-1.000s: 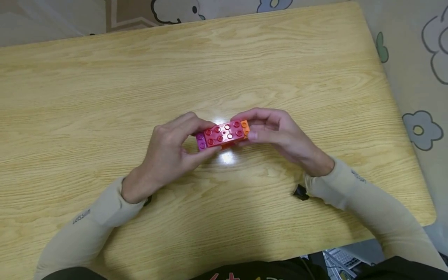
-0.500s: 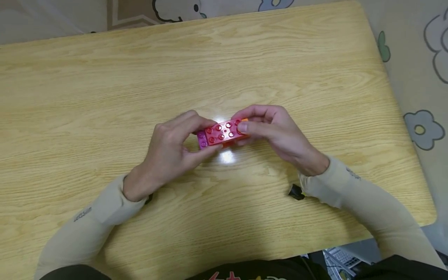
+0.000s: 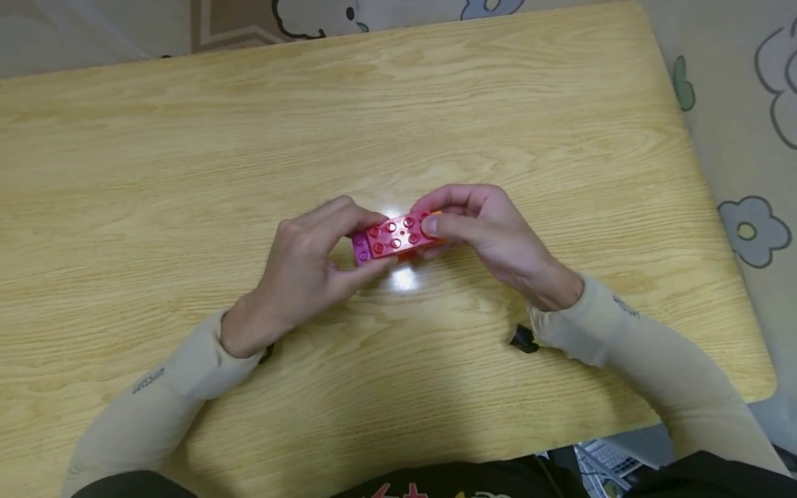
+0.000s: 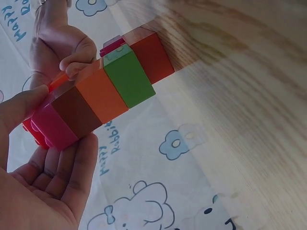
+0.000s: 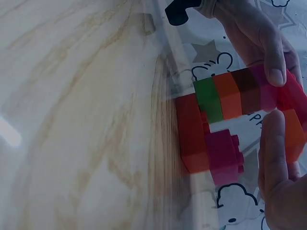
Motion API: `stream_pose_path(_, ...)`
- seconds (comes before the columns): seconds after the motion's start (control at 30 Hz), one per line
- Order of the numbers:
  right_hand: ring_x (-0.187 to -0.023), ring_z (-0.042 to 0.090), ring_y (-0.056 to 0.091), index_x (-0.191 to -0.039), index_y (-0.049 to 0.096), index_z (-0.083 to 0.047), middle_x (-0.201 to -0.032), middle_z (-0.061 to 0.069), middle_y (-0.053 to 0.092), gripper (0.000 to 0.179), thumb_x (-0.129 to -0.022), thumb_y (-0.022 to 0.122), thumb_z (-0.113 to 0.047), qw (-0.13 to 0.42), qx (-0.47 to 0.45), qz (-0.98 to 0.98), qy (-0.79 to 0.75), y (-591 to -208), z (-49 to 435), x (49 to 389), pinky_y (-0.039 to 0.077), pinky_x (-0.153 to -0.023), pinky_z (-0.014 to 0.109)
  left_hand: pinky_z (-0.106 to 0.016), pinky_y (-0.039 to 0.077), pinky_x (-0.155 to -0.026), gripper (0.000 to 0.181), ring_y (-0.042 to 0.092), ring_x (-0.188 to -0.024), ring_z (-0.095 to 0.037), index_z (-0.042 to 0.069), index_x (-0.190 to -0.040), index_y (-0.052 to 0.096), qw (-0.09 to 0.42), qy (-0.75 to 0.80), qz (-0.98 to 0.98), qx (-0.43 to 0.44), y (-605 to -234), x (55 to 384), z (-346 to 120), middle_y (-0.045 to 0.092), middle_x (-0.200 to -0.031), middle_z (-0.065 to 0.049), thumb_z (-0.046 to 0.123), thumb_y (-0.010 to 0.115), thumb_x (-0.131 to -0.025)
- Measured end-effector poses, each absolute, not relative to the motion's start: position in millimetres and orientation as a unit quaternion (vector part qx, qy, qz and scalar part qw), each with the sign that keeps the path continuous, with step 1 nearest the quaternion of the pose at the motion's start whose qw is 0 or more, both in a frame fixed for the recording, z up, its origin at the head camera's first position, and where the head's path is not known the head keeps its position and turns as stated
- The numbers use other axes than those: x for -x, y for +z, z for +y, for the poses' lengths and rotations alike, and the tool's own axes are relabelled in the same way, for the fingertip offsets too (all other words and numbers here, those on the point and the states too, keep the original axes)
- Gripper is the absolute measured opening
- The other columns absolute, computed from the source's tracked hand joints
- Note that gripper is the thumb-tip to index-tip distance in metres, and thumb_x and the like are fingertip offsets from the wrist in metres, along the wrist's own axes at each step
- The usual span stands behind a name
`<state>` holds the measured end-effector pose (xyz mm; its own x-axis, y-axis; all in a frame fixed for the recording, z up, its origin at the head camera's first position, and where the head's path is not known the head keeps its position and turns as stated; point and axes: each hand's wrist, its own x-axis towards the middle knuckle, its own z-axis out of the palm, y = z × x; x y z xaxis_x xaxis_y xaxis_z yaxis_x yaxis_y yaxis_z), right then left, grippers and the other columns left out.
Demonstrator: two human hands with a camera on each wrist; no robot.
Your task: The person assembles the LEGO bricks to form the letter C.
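In the head view a long red toy building brick (image 3: 402,234) tops a small structure, with a magenta brick (image 3: 360,249) at its left end. My left hand (image 3: 308,257) grips that end between thumb and fingers. At the other end my right hand (image 3: 488,232) pinches, thumb on the studs and fingers behind and below, by an orange brick (image 5: 293,136). The left wrist view shows a column of magenta, brown (image 4: 76,111), orange and green (image 4: 129,76) bricks over a red base brick (image 4: 152,56). Another magenta brick (image 5: 223,155) stands on the base's other end.
The structure is over a wood-grain table (image 3: 187,166), near its middle. The table's right edge and front right corner lie beyond my right arm. A small black device (image 3: 524,339) hangs at my right wrist. Floral-patterned sheeting (image 3: 747,297) surrounds the table.
My right thumb has moved left from the orange end onto the long red brick's studs. The right hand has shifted slightly left and away from me; the left hand keeps its grip.
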<state>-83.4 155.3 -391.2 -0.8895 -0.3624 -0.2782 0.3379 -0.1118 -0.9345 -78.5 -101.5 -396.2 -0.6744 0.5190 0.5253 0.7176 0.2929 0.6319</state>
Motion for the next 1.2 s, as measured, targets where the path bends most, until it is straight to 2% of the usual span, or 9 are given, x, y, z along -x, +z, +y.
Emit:
stream_pose_path(0.2,-0.092,0.029,0.077,-0.115,0.074,0.005,-0.106,0.020,0.077,0.018,-0.101,0.063,0.006,0.260,0.026,0.623,-0.738,-386.2,160.9,86.0,0.065,-0.084,0.045,-0.041,0.060,-0.062,0.034,0.068,-0.076,-0.019,-0.005,-0.107,0.074,0.112,-0.444,-0.803,0.382,-396.3,77.9,-101.4,0.073,-0.091,-0.012,0.005,0.094,-0.082)
stream_pose_path(0.43,-0.092,0.032,0.077,-0.111,0.074,0.003,-0.111,0.022,0.077,0.011,-0.103,0.068,0.002,0.262,0.033,0.634,-0.727,-382.7,159.6,88.3,0.065,-0.083,0.047,-0.041,0.060,-0.062,0.035,0.068,-0.076,-0.019,-0.005,-0.108,0.074,0.112,-0.443,-0.805,0.379,-396.0,77.4,-101.8,0.074,-0.092,-0.012,0.006,0.095,-0.082)
stream_pose_path(0.87,-0.086,0.028,0.078,-0.107,0.074,0.006,-0.103,0.021,0.078,0.008,-0.101,0.070,0.006,0.236,0.040,0.646,-0.725,-382.9,156.8,86.6,0.065,-0.080,0.042,-0.041,0.059,-0.062,0.035,0.066,-0.075,-0.018,-0.005,-0.108,0.074,0.108,-0.444,-0.804,0.381,-395.8,77.4,-99.9,0.073,-0.092,-0.012,0.005,0.094,-0.082)
stream_pose_path(0.93,-0.089,0.027,0.077,-0.111,0.074,0.006,-0.105,0.020,0.078,0.011,-0.102,0.069,0.005,0.241,0.040,0.644,-0.725,-383.5,158.4,86.4,0.065,-0.081,0.042,-0.041,0.059,-0.062,0.036,0.067,-0.075,-0.019,-0.006,-0.108,0.074,0.107,-0.443,-0.805,0.380,-395.5,77.4,-100.2,0.073,-0.092,-0.012,0.006,0.095,-0.081)
stream_pose_path(1.03,-0.095,0.026,0.077,-0.125,0.072,0.006,-0.112,0.020,0.078,0.023,-0.103,0.067,0.001,0.253,0.044,0.644,-0.720,-385.1,161.2,86.3,0.064,-0.086,0.042,-0.042,0.059,-0.064,0.037,0.067,-0.076,-0.019,-0.005,-0.108,0.074,0.104,-0.444,-0.805,0.379,-395.2,77.2,-101.5,0.073,-0.092,-0.012,0.007,0.095,-0.081)
stream_pose_path(1.2,-0.111,0.031,0.073,-0.144,0.063,0.005,-0.135,0.019,0.070,0.047,-0.099,0.072,-0.003,0.277,0.083,0.662,-0.692,-387.4,169.1,86.5,0.060,-0.095,0.038,-0.042,0.060,-0.065,0.037,0.068,-0.078,-0.020,-0.005,-0.108,0.075,0.100,-0.444,-0.807,0.377,-395.5,77.5,-102.4,0.074,-0.093,-0.012,0.008,0.096,-0.081)
